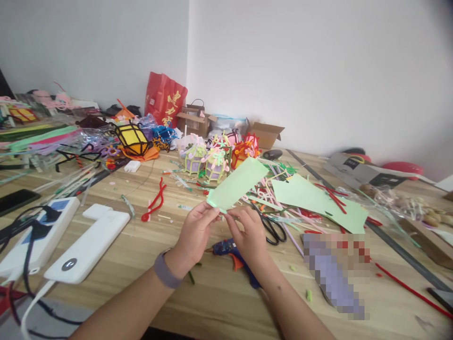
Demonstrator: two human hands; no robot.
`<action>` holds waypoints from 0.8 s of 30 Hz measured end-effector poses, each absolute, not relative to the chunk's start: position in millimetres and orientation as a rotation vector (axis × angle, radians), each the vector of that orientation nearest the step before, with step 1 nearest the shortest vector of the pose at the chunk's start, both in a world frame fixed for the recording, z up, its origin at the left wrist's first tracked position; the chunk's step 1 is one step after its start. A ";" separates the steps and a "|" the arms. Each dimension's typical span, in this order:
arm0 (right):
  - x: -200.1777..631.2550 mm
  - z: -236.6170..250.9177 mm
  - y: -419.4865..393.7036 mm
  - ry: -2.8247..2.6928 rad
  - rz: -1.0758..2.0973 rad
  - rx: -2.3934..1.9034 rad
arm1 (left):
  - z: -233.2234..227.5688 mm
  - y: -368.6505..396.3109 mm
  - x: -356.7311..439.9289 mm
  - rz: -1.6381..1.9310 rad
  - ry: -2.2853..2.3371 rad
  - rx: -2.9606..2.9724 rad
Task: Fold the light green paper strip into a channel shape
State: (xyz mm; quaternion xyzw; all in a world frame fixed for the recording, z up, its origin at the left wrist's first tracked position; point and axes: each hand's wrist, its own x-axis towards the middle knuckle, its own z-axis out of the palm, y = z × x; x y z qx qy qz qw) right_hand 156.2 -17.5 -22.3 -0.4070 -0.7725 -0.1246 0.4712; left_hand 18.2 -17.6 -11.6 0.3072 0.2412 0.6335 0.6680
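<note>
A long pale green sheet [240,184], paper or thin foam, slants up and away from my fingers above the table. My left hand [193,236], with a purple band at the wrist, pinches its near left corner, where the edge looks folded. On the near right corner, the fingers of my right hand [249,233] are closed. Partly hidden beneath my right hand and forearm lies a blue glue gun [224,247] with an orange trigger. Black-handled scissors [278,231] rest just right of that hand. Farther right is another cut green sheet [318,200].
Small lantern-like pipe-cleaner crafts [215,163] stand behind the sheet, near loose pipe cleaners. A white power bank [88,248] and a power strip [46,231] with cables occupy the left. Along the wall are a red bag [164,97] and cardboard boxes [267,134]. A blurred patch covers something at right.
</note>
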 end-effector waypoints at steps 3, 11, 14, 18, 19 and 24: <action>155.5 -23.9 -16.0 -1.924 -0.319 -0.981 | -10.2 -17.0 17.0 1.469 0.591 0.713; 171.8 -7.1 -23.7 -1.921 -0.344 -0.935 | -7.5 -9.7 7.4 1.519 0.589 0.562; 208.9 1.4 -33.4 -1.626 -0.325 -1.095 | -6.2 -8.4 6.4 1.473 0.596 0.443; 279.3 -11.1 -61.2 -1.148 -0.335 -1.261 | -0.2 -9.0 8.2 1.382 0.606 0.310; 295.5 -18.2 -71.9 -1.046 -0.355 -1.333 | 1.7 -9.6 8.6 1.355 0.632 0.271; 339.0 -56.4 -129.7 -0.806 -0.372 -1.659 | 8.2 -12.2 9.4 1.303 0.695 0.244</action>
